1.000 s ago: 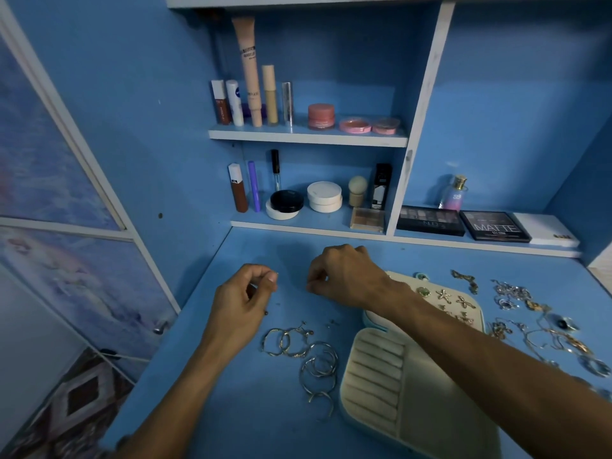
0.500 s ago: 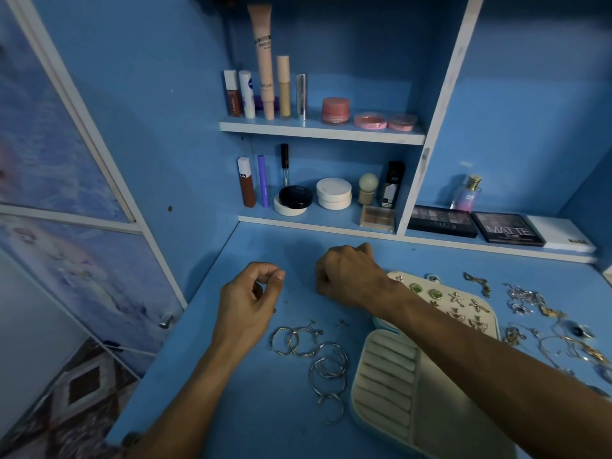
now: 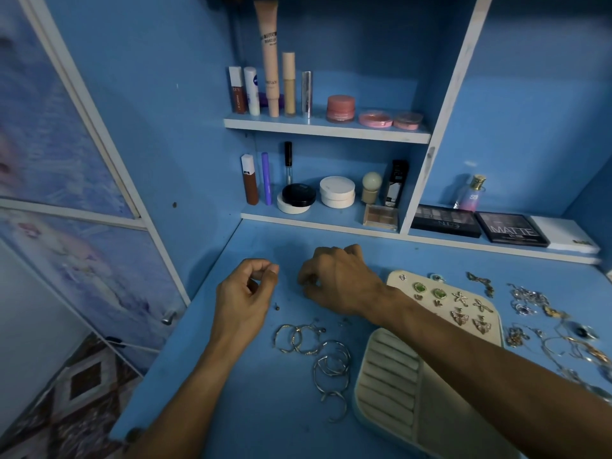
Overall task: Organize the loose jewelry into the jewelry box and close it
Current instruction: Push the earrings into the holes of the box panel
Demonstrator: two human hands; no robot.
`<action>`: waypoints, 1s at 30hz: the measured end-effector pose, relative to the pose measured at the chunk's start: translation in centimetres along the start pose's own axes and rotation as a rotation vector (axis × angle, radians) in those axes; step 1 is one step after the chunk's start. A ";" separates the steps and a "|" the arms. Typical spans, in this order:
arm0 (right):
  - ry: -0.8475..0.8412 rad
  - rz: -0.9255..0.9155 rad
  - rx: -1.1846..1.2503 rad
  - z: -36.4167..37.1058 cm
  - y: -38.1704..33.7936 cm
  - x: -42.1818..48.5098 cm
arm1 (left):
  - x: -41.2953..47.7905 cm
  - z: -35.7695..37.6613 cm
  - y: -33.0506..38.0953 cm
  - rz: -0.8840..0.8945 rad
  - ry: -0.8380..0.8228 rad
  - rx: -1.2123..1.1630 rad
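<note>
The right hand (image 3: 337, 279) is curled knuckles-up over the blue desk (image 3: 251, 409), fingertips pinched on something tiny that I can't make out. The left hand (image 3: 245, 293) hovers just beside it, thumb and forefinger closed together — whether anything sits between them is hidden. A small stud (image 3: 277, 306) lies loose on the desk below the left fingers. Nearer the person, the silver hoops (image 3: 314, 352) lie in a line running down toward the desk edge, between the left forearm and the open jewelry box (image 3: 397, 376). The box sits to the right, under the right forearm, its earring panel (image 3: 447, 303) partly filled — so either hand must travel rightward. More loose jewelry (image 3: 543, 323) lies beyond it.
</note>
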State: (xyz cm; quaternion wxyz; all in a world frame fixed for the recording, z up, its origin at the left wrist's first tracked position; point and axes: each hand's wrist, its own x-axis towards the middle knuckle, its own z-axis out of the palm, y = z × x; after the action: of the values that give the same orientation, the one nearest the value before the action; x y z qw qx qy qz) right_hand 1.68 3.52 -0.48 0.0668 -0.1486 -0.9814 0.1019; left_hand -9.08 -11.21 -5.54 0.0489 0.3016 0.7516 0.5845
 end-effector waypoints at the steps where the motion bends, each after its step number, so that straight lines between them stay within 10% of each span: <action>1: -0.005 -0.021 0.032 0.0 -0.5 0.0 | 0.0 0.0 -0.1 -0.008 0.001 -0.002; 22: -0.107 -0.055 -0.194 0.7 -2.3 0.9 | 0.0 -0.2 -0.5 0.033 -0.020 0.014; 30: -0.070 0.087 0.161 -2.0 0.6 -1.7 | -0.6 0.3 1.2 0.104 -0.061 -0.014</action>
State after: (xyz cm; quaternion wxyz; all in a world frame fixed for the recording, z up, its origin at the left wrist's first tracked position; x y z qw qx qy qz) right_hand 3.77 3.97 1.18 0.0396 -0.1818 -0.9644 0.1882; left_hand -7.98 -11.16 -4.76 0.0436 0.3574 0.7289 0.5823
